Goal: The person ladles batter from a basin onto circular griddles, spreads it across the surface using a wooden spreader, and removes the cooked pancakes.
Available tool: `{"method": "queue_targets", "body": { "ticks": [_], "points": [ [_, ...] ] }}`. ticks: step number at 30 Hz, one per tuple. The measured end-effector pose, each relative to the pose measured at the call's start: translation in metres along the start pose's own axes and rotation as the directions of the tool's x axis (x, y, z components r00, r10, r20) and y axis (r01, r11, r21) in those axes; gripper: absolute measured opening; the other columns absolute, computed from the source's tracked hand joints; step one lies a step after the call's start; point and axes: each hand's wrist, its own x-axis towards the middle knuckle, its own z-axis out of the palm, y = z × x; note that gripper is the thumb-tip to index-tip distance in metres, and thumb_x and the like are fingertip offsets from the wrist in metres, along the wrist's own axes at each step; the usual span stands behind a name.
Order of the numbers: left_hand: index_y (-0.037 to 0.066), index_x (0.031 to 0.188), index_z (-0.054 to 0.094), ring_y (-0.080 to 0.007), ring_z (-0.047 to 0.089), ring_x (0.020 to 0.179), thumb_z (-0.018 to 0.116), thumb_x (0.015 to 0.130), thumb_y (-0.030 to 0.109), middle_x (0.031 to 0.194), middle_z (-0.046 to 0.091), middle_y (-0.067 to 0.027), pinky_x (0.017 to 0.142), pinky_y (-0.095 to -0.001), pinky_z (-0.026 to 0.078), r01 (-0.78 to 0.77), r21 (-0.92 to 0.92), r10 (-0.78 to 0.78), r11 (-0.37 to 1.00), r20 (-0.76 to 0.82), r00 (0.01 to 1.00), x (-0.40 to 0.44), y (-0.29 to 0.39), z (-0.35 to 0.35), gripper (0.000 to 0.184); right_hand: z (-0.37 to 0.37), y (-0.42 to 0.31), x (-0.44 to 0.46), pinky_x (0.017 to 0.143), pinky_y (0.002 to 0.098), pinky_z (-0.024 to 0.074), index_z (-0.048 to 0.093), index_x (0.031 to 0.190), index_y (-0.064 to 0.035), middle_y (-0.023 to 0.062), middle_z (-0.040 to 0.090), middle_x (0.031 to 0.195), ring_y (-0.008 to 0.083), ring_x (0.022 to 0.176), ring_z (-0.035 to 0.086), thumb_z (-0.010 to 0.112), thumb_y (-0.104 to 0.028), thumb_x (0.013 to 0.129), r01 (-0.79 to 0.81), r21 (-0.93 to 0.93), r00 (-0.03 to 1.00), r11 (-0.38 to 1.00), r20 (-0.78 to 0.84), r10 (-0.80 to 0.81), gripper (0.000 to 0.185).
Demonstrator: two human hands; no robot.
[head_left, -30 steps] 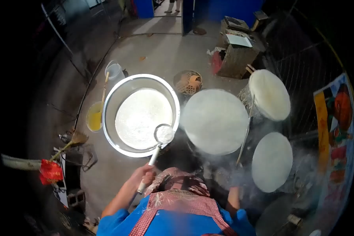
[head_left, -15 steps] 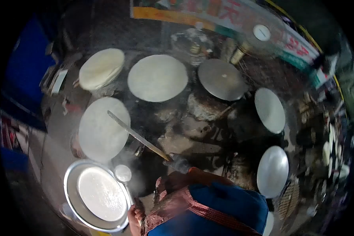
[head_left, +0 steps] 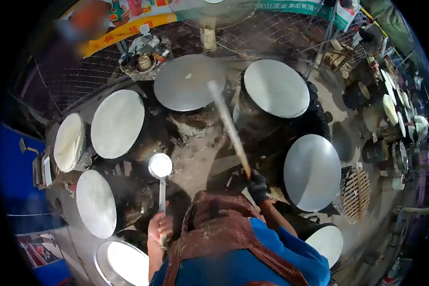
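My left hand [head_left: 160, 226], bare, is wrapped round the handle of a ladle [head_left: 160, 166] whose round bowl is full of white batter. My right hand [head_left: 258, 188], in a dark glove, grips a long flat wooden stick [head_left: 231, 131] that points up and away, its blurred tip beside a bare grey griddle [head_left: 188, 85]. To the right is another bare griddle [head_left: 312, 172]. White batter sheets cover a griddle at the upper right [head_left: 277, 89] and one at the left [head_left: 117, 124]. A metal basin [head_left: 101, 268] of white batter stands at the lower left.
More white rounds lie at the far left [head_left: 68, 143], lower left [head_left: 96, 204] and lower right [head_left: 327, 243]. A slatted round rack [head_left: 356, 194] is at the right. Behind the griddles stand a fan [head_left: 214, 12], wire fencing and a cluttered stand [head_left: 145, 58].
The view has swung right, away from the basin. The filled ladle has left the basin and is now over the floor between the griddles. The stick has swung round to point towards the back griddle.
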Motion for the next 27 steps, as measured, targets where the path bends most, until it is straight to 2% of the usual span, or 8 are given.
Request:
{"method": "queue_targets", "body": {
  "ticks": [2, 4, 6, 7, 13, 15, 18, 27],
  "points": [
    [0.017, 0.120, 0.044, -0.0067, 0.030, 0.037, 0.041, 0.086, 0.016, 0.055, 0.033, 0.0004, 0.031, -0.0187, 0.027, 0.077, -0.066, -0.076, 0.995, 0.017, 0.997, 0.025, -0.009, 0.041, 0.034, 0.009, 0.097, -0.012, 0.064, 0.0339, 0.0419, 0.055, 0.086, -0.0047, 0.0118, 0.055, 0.078, 0.0241, 0.071, 0.052, 0.054, -0.015, 0.076, -0.299, 0.278, 0.951, 0.913, 0.008, 0.309, 0.014],
    [0.014, 0.124, 0.038, -0.0071, 0.033, 0.038, 0.041, 0.087, 0.015, 0.055, 0.034, -0.0003, 0.032, -0.0199, 0.030, 0.109, -0.046, -0.108, 0.993, 0.026, 0.994, 0.046, -0.011, 0.073, 0.037, -0.058, 0.045, 0.017, 0.066, 0.0261, 0.0453, 0.057, 0.100, -0.0053, 0.0054, 0.058, 0.084, 0.0154, 0.073, 0.054, 0.049, -0.005, 0.082, -0.283, 0.725, 0.927, 0.628, 0.038, 0.374, 0.020],
    [0.011, 0.124, 0.036, -0.0081, 0.035, 0.038, 0.041, 0.087, 0.013, 0.054, 0.034, -0.0008, 0.032, -0.0207, 0.033, 0.149, -0.019, -0.148, 0.989, 0.031, 0.989, 0.065, -0.010, 0.099, 0.038, -0.090, 0.020, 0.045, 0.062, 0.0256, 0.0448, 0.060, 0.096, -0.0050, 0.0023, 0.058, 0.076, 0.0129, 0.069, 0.054, 0.053, -0.006, 0.080, -0.254, 0.865, 0.811, 0.433, -0.053, 0.583, 0.018],
    [0.010, 0.124, 0.036, -0.0083, 0.035, 0.038, 0.041, 0.087, 0.013, 0.054, 0.034, -0.0010, 0.032, -0.0209, 0.033, 0.162, -0.026, -0.161, 0.986, 0.040, 0.986, 0.074, -0.007, 0.110, 0.038, -0.097, 0.022, 0.046, 0.057, 0.0246, 0.0442, 0.060, 0.095, -0.0054, 0.0016, 0.058, 0.074, 0.0114, 0.064, 0.053, 0.054, -0.008, 0.079, -0.269, 0.598, 0.820, 0.755, -0.269, 0.505, 0.017],
    [0.011, 0.123, 0.038, -0.0091, 0.036, 0.038, 0.039, 0.086, 0.013, 0.054, 0.035, -0.0018, 0.031, -0.0217, 0.033, 0.178, -0.004, -0.177, 0.984, 0.080, 0.981, 0.138, 0.030, 0.178, 0.037, -0.112, 0.030, 0.102, 0.041, 0.0184, 0.0311, 0.060, 0.093, -0.0083, -0.0012, 0.055, 0.066, 0.0059, 0.047, 0.044, 0.057, -0.014, 0.079, -0.274, 0.799, 0.676, 0.536, -0.236, 0.698, 0.016],
    [0.013, 0.122, 0.040, -0.0087, 0.035, 0.038, 0.039, 0.085, 0.012, 0.055, 0.035, -0.0013, 0.031, -0.0209, 0.032, 0.136, 0.016, -0.136, 0.991, 0.073, 0.988, 0.160, 0.051, 0.202, 0.036, -0.106, 0.073, 0.113, 0.048, 0.0207, 0.0362, 0.058, 0.095, -0.0073, 0.0006, 0.056, 0.071, 0.0099, 0.053, 0.048, 0.056, -0.015, 0.080, -0.145, 0.946, 0.744, 0.290, -0.089, 0.662, 0.017],
    [0.014, 0.120, 0.042, -0.0072, 0.033, 0.038, 0.039, 0.086, 0.013, 0.056, 0.035, -0.0003, 0.029, -0.0191, 0.028, 0.087, 0.016, -0.088, 0.996, 0.073, 0.993, 0.194, 0.085, 0.236, 0.034, -0.110, -0.011, 0.189, 0.061, 0.0252, 0.0454, 0.050, 0.103, -0.0023, 0.0043, 0.055, 0.077, 0.0156, 0.064, 0.051, 0.051, -0.017, 0.082, -0.202, 0.895, 0.601, 0.397, -0.207, 0.772, 0.025],
    [0.010, 0.129, 0.029, -0.0080, 0.039, 0.041, 0.032, 0.089, 0.015, 0.059, 0.038, -0.0022, 0.034, -0.0203, 0.033, -0.127, 0.106, 0.118, 0.986, 0.090, 0.989, 0.300, 0.206, 0.332, 0.040, -0.102, 0.071, 0.321, 0.052, 0.0232, 0.0398, 0.051, 0.100, -0.0001, 0.0030, 0.053, 0.071, 0.0117, 0.057, 0.047, 0.050, -0.016, 0.082, -0.169, 0.820, 0.605, 0.547, -0.352, 0.714, 0.024]
  ]
}}
